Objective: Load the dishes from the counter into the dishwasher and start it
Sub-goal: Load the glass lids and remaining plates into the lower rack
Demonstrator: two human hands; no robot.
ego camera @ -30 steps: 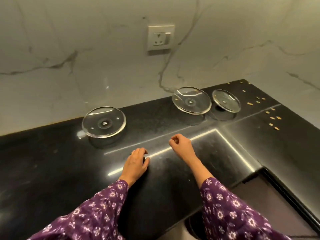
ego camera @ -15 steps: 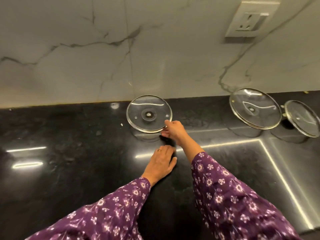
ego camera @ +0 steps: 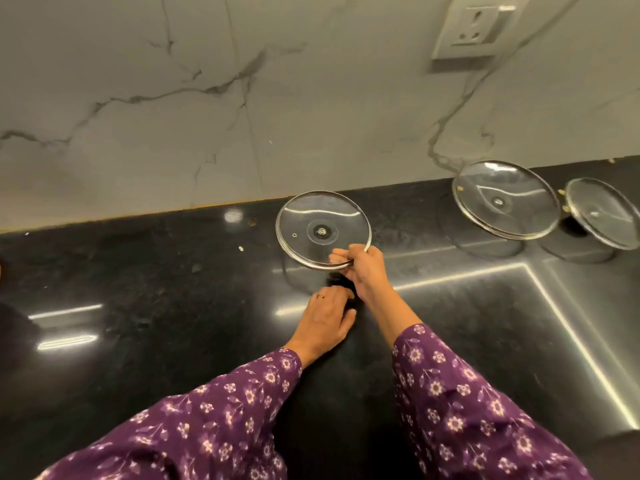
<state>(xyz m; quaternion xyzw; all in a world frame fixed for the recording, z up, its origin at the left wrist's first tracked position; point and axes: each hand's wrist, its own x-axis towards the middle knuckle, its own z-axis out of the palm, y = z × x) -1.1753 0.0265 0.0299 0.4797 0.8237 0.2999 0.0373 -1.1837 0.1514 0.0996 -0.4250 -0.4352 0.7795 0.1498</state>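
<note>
Three round glass lids with metal rims rest upside down on the black counter [ego camera: 138,306]. The nearest glass lid [ego camera: 318,223] lies in the middle by the wall. My right hand [ego camera: 363,271] pinches its near rim, fingers over the glass and thumb underneath. My left hand [ego camera: 325,317] rests flat on the counter just in front of it, holding nothing. A larger glass lid [ego camera: 505,199] and a smaller glass lid [ego camera: 602,213] stand tilted on their knobs at the right. The dishwasher is not in view.
A marble backsplash [ego camera: 242,116] rises right behind the lids, with a wall socket [ego camera: 474,26] at the upper right. A few small crumbs [ego camera: 241,248] lie on the counter left of the nearest lid.
My view swung left and closer to the counter. My right hand reached to the middle lid and took hold of its near rim. My left hand stayed on the counter.
</note>
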